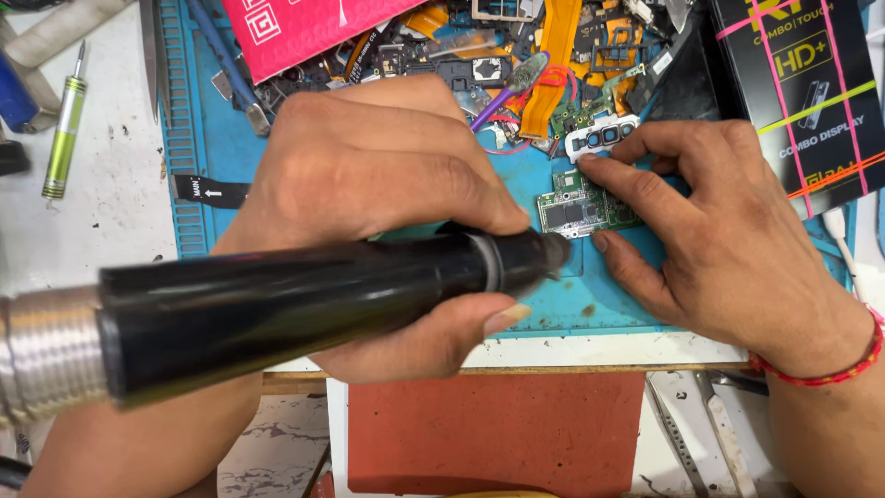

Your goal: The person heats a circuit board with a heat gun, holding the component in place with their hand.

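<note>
- Left hand (pixel 369 175): its grip is clamped around a black cylindrical tool (pixel 304 309), fingers over the top and thumb beneath.
- The black cylindrical tool is smooth and glossy, with a ribbed metal hose section (pixel 46 355) at the rear end, well behind the grip. Its dark nozzle tip (pixel 556 254) sits just ahead of the grip, close to the circuit board (pixel 581 207).
- Right hand (pixel 728 249): fingers are together and pressed down on the circuit board, pinning it flat; nothing is enclosed in this grip.
- The circuit board is small, green and rectangular, with metal shields. It lies on the blue mat (pixel 572 304), between the two grips.
- Just beyond the right grip: a white camera bezel (pixel 604 136) with a row of round openings.
- Beyond both grips: a dense heap of loose phone parts (pixel 516 65), including orange flex cables and black frames.
- The left hand and the tool block much of the mat from view.
- Far side of the left grip: a pink box (pixel 304 28). Outboard of the right grip: a black box (pixel 807 92).
- Well outboard of the left grip: a green-handled screwdriver (pixel 64 129) on the stained white tabletop (pixel 101 212).
- Right wrist: a red thread band (pixel 853 364).
</note>
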